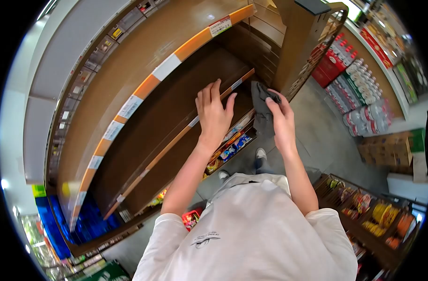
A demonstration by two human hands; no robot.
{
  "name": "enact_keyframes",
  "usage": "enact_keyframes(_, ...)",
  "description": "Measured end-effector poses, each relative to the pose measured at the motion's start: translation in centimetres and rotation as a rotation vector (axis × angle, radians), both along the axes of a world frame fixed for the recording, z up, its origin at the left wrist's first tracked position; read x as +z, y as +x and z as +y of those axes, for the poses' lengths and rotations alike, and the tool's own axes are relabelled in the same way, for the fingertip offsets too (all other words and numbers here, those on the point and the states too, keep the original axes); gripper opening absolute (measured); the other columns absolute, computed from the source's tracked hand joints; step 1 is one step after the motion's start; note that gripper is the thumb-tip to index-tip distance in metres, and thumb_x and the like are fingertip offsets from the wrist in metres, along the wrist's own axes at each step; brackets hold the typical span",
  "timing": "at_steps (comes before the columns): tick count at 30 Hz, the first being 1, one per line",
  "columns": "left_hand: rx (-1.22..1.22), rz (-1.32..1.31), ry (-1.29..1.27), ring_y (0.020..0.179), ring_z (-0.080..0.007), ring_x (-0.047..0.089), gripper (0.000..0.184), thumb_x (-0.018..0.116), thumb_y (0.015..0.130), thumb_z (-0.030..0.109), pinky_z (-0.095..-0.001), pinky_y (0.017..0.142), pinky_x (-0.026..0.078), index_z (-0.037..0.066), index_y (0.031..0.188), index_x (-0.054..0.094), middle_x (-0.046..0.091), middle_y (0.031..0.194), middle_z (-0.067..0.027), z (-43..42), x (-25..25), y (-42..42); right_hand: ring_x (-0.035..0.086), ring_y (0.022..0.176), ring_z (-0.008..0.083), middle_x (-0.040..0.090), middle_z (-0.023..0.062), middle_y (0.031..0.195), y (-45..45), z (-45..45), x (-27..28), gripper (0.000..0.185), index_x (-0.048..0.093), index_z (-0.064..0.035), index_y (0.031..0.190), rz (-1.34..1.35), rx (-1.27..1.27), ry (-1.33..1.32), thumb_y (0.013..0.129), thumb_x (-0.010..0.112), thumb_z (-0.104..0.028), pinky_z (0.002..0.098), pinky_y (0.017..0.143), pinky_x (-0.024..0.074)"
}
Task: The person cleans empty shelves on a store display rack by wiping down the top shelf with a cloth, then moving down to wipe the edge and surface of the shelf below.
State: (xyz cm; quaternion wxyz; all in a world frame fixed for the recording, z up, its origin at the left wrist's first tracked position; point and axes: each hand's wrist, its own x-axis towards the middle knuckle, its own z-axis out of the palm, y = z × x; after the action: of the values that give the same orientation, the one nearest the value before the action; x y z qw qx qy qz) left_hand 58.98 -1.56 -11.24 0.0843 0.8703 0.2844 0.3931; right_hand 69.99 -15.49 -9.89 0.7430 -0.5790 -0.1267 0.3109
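Head view: person in a white shirt (pixel 270 225) at a brown shelf unit, both hands raised in front of the torso. Right hand (pixel 282 122) has a dark grey cloth (pixel 261 111) gripped between thumb and fingers; cloth is bunched at the top, loose part hangs beside the hand, toward the shelf. Cloth sits near the right end of the lower shelf strip (pixel 162 152), in front of a brown post (pixel 293 49).

Left hand (pixel 213 112) grasps nothing visible: fingers raised and slightly bent, thumb apart. It overlaps the lower strip from this angle; can't tell if it touches. Hands are apart, cloth on the right-hand side of the gap.

Upper shelf edge carries an orange strip (pixel 147 88) with white price labels (pixel 129 107). Blue packets (pixel 236 147) lie low down, below the left hand, partly hidden. More blue items (pixel 85 218) at the far left end, too unclear to identify.

Other side of the aisle: shrink-wrapped bottles (pixel 370 119) and a cardboard box (pixel 384 150). Bottom right: yellow packets (pixel 384 214) on a rack. Shoes (pixel 260 153) on grey floor (pixel 317 136), just past the shirt hem.
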Motion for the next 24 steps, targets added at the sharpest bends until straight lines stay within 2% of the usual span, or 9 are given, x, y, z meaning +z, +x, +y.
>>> enact_keyframes(2, -0.049, -0.008, -0.004, 0.109, -0.0345, 0.057, 0.044, 0.073, 0.091, 0.021, -0.0453, 0.093, 0.045, 0.000, 0.127, 0.059, 0.062, 0.116, -0.0153, 0.8, -0.1, 0.2, 0.065, 0.103, 0.0170, 0.069, 0.0121, 0.116, -1.3, 0.5, -0.2, 0.042, 0.059, -0.0003, 0.129, -0.183, -0.144, -0.112, 0.091, 0.071, -0.010, 0.0300, 0.092, 0.0512)
enact_keyframes(5, -0.108, -0.004, -0.069, 0.104, -0.0332, 0.059, 0.033, 0.071, 0.093, 0.018, -0.0447, 0.090, 0.046, 0.001, 0.120, 0.062, 0.062, 0.111, -0.0142, 1.3, -0.2, 0.1, 0.066, 0.104, 0.0185, 0.069, 0.0134, 0.113, -2.4, 1.5, -2.5, 0.041, 0.059, -0.0015, 0.129, -0.321, -0.287, -0.130, 0.090, 0.070, -0.009, 0.0310, 0.093, 0.0511)
enact_keyframes(6, -0.102, -0.002, -0.096, 0.103, -0.0337, 0.061, 0.029, 0.070, 0.093, 0.016, -0.0450, 0.091, 0.047, 0.001, 0.117, 0.065, 0.063, 0.110, -0.0143, 1.3, -0.1, 0.0, 0.068, 0.106, 0.0226, 0.070, 0.0171, 0.114, -2.7, 1.5, -2.4, 0.043, 0.058, -0.0035, 0.131, -0.398, -0.311, -0.216, 0.091, 0.069, -0.010, 0.0329, 0.095, 0.0508)
enact_keyframes(9, -0.116, -0.006, -0.091, 0.100, -0.0355, 0.064, 0.022, 0.068, 0.093, 0.013, -0.0451, 0.089, 0.050, 0.002, 0.112, 0.068, 0.065, 0.107, -0.0148, 1.2, 0.7, -0.5, 0.066, 0.105, 0.0196, 0.070, 0.0155, 0.115, -2.8, 2.2, -2.9, 0.044, 0.057, -0.0052, 0.135, -0.451, -0.362, -0.296, 0.092, 0.067, -0.011, 0.0309, 0.095, 0.0495)
enact_keyframes(13, -0.144, 0.006, -0.060, 0.097, -0.0369, 0.066, 0.018, 0.067, 0.093, 0.008, -0.0456, 0.086, 0.051, 0.004, 0.110, 0.069, 0.068, 0.103, -0.0150, 1.9, 0.9, -0.1, 0.067, 0.109, 0.0230, 0.071, 0.0171, 0.118, -2.8, 3.3, -3.4, 0.043, 0.061, -0.0053, 0.135, -0.470, -0.377, -0.296, 0.093, 0.064, -0.012, 0.0323, 0.098, 0.0489)
enact_keyframes(15, -0.213, 0.037, -0.083, 0.098, -0.0324, 0.065, 0.011, 0.066, 0.093, 0.009, -0.0441, 0.089, 0.050, 0.005, 0.102, 0.071, 0.067, 0.104, -0.0113, 2.6, 0.7, -0.2, 0.067, 0.113, 0.0260, 0.071, 0.0185, 0.119, -3.0, 3.9, -3.5, 0.042, 0.060, -0.0064, 0.136, -0.438, -0.383, -0.268, 0.094, 0.062, -0.012, 0.0339, 0.099, 0.0485)
enact_keyframes(18, -0.265, -0.016, -0.079, 0.096, -0.0315, 0.065, 0.007, 0.066, 0.092, 0.007, -0.0433, 0.086, 0.051, 0.005, 0.096, 0.073, 0.068, 0.100, -0.0099, 2.9, 0.2, -0.4, 0.066, 0.116, 0.0317, 0.069, 0.0228, 0.121, -3.1, 4.8, -3.4, 0.042, 0.059, -0.0118, 0.138, -0.418, -0.392, -0.274, 0.096, 0.060, -0.013, 0.0376, 0.101, 0.0484)
enact_keyframes(21, -0.221, 0.007, -0.081, 0.095, -0.0308, 0.065, 0.008, 0.067, 0.091, 0.006, -0.0430, 0.083, 0.052, 0.006, 0.094, 0.074, 0.068, 0.097, -0.0092, 2.6, 0.3, -0.3, 0.066, 0.117, 0.0336, 0.068, 0.0241, 0.122, -2.3, 5.7, -4.4, 0.042, 0.058, -0.0126, 0.139, -0.489, -0.424, -0.248, 0.096, 0.060, -0.014, 0.0380, 0.101, 0.0485)
enact_keyframes(24, -0.211, -0.003, -0.125, 0.095, -0.0310, 0.065, 0.009, 0.067, 0.091, 0.006, -0.0433, 0.083, 0.053, 0.006, 0.095, 0.075, 0.068, 0.097, -0.0092, 2.4, 0.6, -0.3, 0.065, 0.118, 0.0360, 0.067, 0.0252, 0.123, -1.7, 6.5, -5.0, 0.041, 0.057, -0.0090, 0.138, -0.529, -0.404, -0.226, 0.097, 0.058, -0.012, 0.0393, 0.101, 0.0485)
